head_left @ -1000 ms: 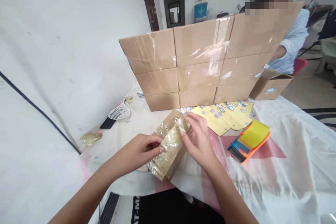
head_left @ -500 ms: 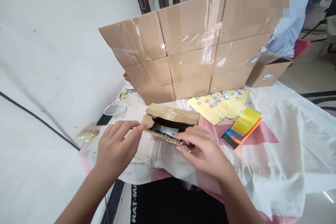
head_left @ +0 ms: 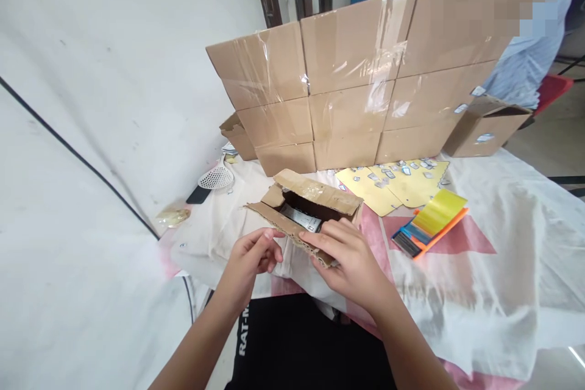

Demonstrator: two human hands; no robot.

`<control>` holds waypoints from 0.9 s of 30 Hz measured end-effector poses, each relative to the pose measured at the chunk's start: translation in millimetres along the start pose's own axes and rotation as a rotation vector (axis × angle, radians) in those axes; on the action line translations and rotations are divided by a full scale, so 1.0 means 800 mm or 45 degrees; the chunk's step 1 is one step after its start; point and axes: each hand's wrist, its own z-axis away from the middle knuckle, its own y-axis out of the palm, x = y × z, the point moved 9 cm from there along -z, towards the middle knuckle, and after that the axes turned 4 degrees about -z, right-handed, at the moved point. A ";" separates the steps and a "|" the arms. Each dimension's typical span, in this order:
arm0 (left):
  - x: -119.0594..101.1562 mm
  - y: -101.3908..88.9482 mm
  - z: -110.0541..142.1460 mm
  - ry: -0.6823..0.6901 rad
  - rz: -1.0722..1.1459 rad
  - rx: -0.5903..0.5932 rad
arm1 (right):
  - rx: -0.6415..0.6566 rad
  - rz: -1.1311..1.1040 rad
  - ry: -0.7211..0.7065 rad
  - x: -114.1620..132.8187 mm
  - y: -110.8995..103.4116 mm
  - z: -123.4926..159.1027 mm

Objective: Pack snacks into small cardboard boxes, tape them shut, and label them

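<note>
A small cardboard box (head_left: 315,191) with a torn, corrugated edge stands on the cloth in front of me, its top flaps raised. Inside lies something with a white printed label (head_left: 301,217); the rest of it is in shadow. My right hand (head_left: 350,256) grips the near flap toward its right end, fingers on top and thumb below. Just in front of that flap, my left hand (head_left: 256,256) is loosely curled with its fingers apart and nothing in it. Whether its index fingertip touches the flap I cannot tell.
Behind the box leans a large taped cardboard panel (head_left: 351,103). Yellow paper (head_left: 384,195) with small cut pieces lies to the right, beside an orange and yellow holder (head_left: 432,222). A white slotted strainer (head_left: 217,177) is at left. A person in a blue shirt (head_left: 525,67) is behind the panel.
My left hand has let go of the box's left corner and dropped nearer to me. The near flap now tilts outward, with my right hand still on it. The view has shifted left.
</note>
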 end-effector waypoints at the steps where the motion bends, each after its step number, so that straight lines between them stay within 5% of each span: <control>1: 0.001 0.001 0.000 0.004 0.019 -0.002 | 0.006 -0.009 -0.004 0.000 0.000 0.000; 18: 0.014 0.020 -0.007 0.008 0.197 -0.024 | 0.091 -0.049 0.082 -0.003 0.000 -0.005; 27: 0.012 0.014 -0.013 0.234 0.275 -0.111 | 0.418 0.036 0.504 0.001 0.015 -0.043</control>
